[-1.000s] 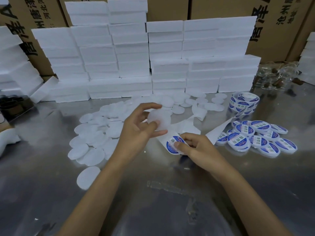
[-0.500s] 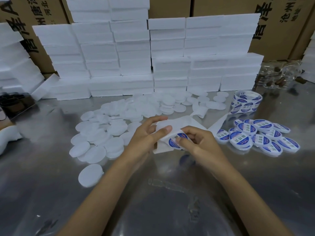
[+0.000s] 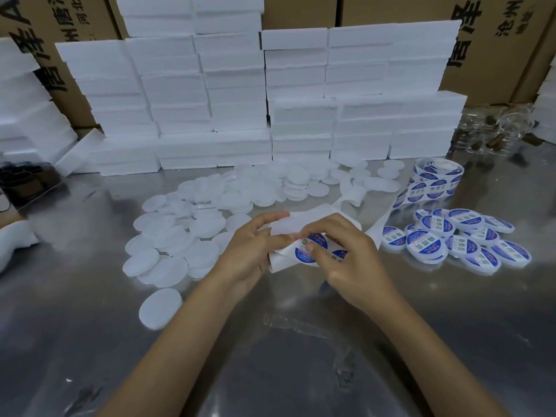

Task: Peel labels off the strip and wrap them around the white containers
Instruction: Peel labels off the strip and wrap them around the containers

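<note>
Two hands, one label roll

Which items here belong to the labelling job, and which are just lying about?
Job: label strip, both hands on it, left hand, right hand; label roll; unlabelled white containers; labelled containers.

Lying about: foam blocks, cardboard boxes, clear bag.

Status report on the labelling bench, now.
Left hand holds a white container and the strip. Right hand pinches a blue label. Label not yet on the container. Nothing in the way.
</note>
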`<state>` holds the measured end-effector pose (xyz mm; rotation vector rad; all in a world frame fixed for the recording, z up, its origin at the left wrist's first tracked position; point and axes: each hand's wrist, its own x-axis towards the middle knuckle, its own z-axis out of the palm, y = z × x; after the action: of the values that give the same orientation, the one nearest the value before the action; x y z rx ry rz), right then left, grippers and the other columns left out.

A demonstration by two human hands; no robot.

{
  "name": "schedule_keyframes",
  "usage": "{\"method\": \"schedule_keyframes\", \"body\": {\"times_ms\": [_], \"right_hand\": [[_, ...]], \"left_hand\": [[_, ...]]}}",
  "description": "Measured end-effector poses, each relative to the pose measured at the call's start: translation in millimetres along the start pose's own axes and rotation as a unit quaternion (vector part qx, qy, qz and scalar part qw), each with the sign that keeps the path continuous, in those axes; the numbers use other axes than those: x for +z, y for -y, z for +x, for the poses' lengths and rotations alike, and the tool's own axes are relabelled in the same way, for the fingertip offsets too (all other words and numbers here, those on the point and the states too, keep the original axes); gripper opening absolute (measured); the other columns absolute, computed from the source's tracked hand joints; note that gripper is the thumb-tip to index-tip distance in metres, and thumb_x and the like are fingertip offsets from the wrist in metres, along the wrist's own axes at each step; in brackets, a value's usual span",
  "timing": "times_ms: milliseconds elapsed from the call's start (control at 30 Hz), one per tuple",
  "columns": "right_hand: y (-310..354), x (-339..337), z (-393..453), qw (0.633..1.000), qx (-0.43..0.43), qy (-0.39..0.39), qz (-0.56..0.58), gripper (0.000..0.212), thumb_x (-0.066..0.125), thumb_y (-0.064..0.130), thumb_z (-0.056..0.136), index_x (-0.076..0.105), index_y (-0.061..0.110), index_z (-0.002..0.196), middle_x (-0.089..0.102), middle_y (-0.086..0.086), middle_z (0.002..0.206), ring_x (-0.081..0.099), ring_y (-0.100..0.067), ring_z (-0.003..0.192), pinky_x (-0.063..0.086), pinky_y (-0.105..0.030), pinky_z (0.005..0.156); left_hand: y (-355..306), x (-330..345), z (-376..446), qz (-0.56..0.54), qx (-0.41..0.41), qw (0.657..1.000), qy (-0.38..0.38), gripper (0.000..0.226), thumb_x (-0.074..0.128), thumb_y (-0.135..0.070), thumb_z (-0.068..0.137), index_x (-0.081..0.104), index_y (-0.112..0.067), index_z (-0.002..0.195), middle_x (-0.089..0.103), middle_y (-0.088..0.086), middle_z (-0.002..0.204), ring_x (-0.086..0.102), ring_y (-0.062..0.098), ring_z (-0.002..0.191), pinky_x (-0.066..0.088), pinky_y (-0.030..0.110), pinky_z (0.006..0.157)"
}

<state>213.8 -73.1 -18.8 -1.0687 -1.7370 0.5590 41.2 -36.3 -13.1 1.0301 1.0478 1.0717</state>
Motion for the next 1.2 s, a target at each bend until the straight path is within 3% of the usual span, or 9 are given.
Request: {"method": "schedule_keyframes", "body": {"times_ms": [167,267,400,533,667,767,833,933,1200], "right_hand": [[5,-1,1,0.999,-0.012,-0.028,-0.033,0.018,0.07,0.004,0.087,0.065,0.021,0.089,0.053,0.013,0.107,0.052,-0.004,0.109,0.041,-0.008,0.086],[8,-3,2,0.999,-0.003,-0.045,0.009,0.02,0.066,0.002,0.088,0.059,0.02,0.086,0.059,0.015,0.092,0.057,-0.012,0.099,0.044,-0.021,0.089],[8,-7,4,0.991,0.024,-0.074,0.106,0.019,0.064,-0.002,0.089,0.057,0.016,0.091,0.061,0.005,0.089,0.06,-0.015,0.088,0.051,-0.028,0.084],[7,-9,8,0.97,0.065,-0.131,0.196,0.027,0.064,-0.007,0.087,0.056,0.018,0.094,0.062,0.007,0.09,0.061,-0.011,0.076,0.053,-0.029,0.075],[5,-11,12,0.958,0.072,-0.157,0.231,0.028,0.066,-0.008,0.086,0.057,0.017,0.095,0.065,0.013,0.085,0.062,-0.009,0.071,0.053,-0.024,0.07],[9,-2,17,0.959,0.064,-0.147,0.233,0.028,0.068,-0.006,0.085,0.057,0.018,0.096,0.065,0.015,0.085,0.062,-0.011,0.071,0.053,-0.024,0.069],[13,8,18,0.964,0.055,-0.142,0.218,0.03,0.071,-0.002,0.084,0.058,0.021,0.097,0.066,0.012,0.09,0.065,-0.016,0.077,0.054,-0.026,0.07],[15,16,19,0.97,0.044,-0.15,0.187,0.032,0.073,0.007,0.083,0.056,0.031,0.096,0.065,0.013,0.094,0.065,-0.013,0.08,0.052,-0.022,0.069],[13,16,17,0.977,0.032,-0.165,0.131,0.029,0.071,0.021,0.079,0.054,0.039,0.094,0.062,0.022,0.095,0.063,-0.008,0.081,0.05,-0.015,0.069]], "left_hand": [[2,1,1,0.043,0.019,0.997,-0.058,0.044,0.081,-0.006,0.079,0.067,-0.027,0.116,0.071,0.004,0.115,0.071,0.028,0.104,0.057,0.048,0.096],[2,1,1,0.149,0.065,0.982,-0.097,0.043,0.081,-0.013,0.081,0.065,-0.031,0.117,0.066,-0.004,0.12,0.064,0.022,0.113,0.056,0.043,0.097],[0,0,-1,0.198,0.112,0.969,-0.097,0.041,0.078,-0.01,0.083,0.064,-0.03,0.116,0.065,-0.011,0.114,0.062,0.002,0.107,0.054,0.018,0.083],[-6,-3,-3,0.162,0.137,0.971,-0.108,0.041,0.079,-0.009,0.082,0.065,-0.029,0.114,0.065,0.002,0.118,0.067,0.022,0.104,0.059,0.032,0.083],[-20,-3,-5,0.063,0.166,0.975,-0.134,0.021,0.061,-0.022,0.099,0.065,-0.03,0.119,0.06,0.0,0.123,0.067,0.016,0.108,0.061,0.024,0.076],[-26,5,-8,-0.085,0.13,0.986,-0.067,0.024,0.048,-0.023,0.105,0.065,-0.02,0.121,0.062,0.01,0.13,0.065,0.028,0.117,0.061,0.039,0.087],[-26,14,-12,-0.117,0.116,0.986,-0.019,0.028,0.045,-0.019,0.105,0.062,-0.013,0.126,0.067,0.016,0.123,0.069,0.028,0.112,0.061,0.037,0.084],[-22,23,-16,-0.101,0.116,0.988,0.026,0.031,0.041,-0.013,0.104,0.061,-0.011,0.129,0.071,0.017,0.115,0.072,0.027,0.103,0.06,0.033,0.079],[-16,31,-20,-0.054,0.125,0.989,0.057,0.036,0.039,-0.004,0.101,0.063,-0.014,0.127,0.073,0.014,0.112,0.071,0.029,0.107,0.06,0.033,0.083]]}}
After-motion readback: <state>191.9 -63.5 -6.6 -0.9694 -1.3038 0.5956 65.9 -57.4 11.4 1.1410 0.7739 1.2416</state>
